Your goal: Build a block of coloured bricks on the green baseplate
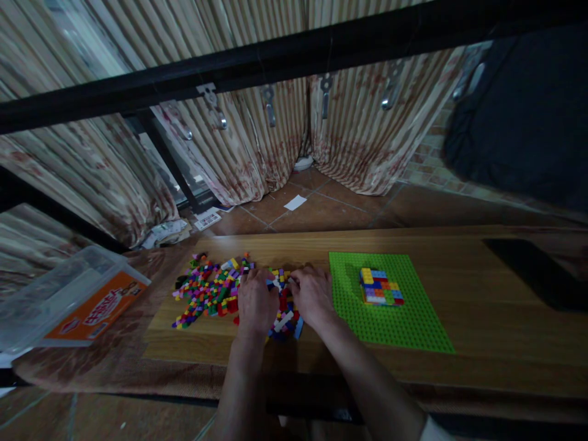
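Note:
My left hand reaches into a pile of small coloured toy bricks, back upward, fingers curled down among them. A bit of blue shows by its thumb, but what the fingers hold is hidden. Opposite it, my right hand is at the pile's right side, thumb and fingers bent together; a pale bit shows at the tips, too small to name. Further left spreads a larger heap of mixed bricks. To the right, a low block of joined bricks sits on a green studded baseplate.
Everything stands on a long wooden board. A clear plastic box with an orange label is at the left. A dark flat object lies at the right end. A black metal bar with hanging brackets crosses behind, before striped curtains.

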A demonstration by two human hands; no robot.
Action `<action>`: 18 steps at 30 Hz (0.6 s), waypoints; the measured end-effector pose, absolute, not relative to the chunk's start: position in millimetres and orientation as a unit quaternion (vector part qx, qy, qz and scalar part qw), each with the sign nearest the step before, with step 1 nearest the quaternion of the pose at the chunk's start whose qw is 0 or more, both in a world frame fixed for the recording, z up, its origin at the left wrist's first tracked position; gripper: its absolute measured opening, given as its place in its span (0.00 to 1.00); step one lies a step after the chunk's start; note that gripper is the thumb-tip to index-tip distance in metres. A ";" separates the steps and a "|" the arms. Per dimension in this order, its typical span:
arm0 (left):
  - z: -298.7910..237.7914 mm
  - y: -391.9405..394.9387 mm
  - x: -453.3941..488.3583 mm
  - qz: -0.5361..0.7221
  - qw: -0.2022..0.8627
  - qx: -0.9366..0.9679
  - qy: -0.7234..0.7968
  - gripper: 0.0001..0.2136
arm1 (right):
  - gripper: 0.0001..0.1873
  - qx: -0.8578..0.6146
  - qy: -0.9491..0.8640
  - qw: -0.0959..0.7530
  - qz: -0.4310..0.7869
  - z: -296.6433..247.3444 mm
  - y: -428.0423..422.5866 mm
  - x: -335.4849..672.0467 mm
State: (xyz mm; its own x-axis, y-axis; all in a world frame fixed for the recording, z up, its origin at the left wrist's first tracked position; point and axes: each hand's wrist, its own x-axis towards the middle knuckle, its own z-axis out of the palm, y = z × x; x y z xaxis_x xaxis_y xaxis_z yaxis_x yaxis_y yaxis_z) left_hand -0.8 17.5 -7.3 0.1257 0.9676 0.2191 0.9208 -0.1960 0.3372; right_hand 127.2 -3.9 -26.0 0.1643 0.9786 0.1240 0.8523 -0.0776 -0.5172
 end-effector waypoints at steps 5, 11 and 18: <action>-9.3 18.1 -1.1 0.188 0.068 0.756 0.624 0.16 | 0.08 -0.719 -0.634 0.250 0.137 -27.2 -2.8 127.6; -8.7 19.0 -0.9 0.186 0.086 0.756 0.622 0.12 | 0.05 -0.716 -0.622 0.279 0.151 -23.4 -3.3 129.0; 5.3 16.9 -4.1 0.246 0.177 0.717 0.627 0.04 | 0.03 -0.650 -0.621 0.388 0.202 3.7 -12.5 149.7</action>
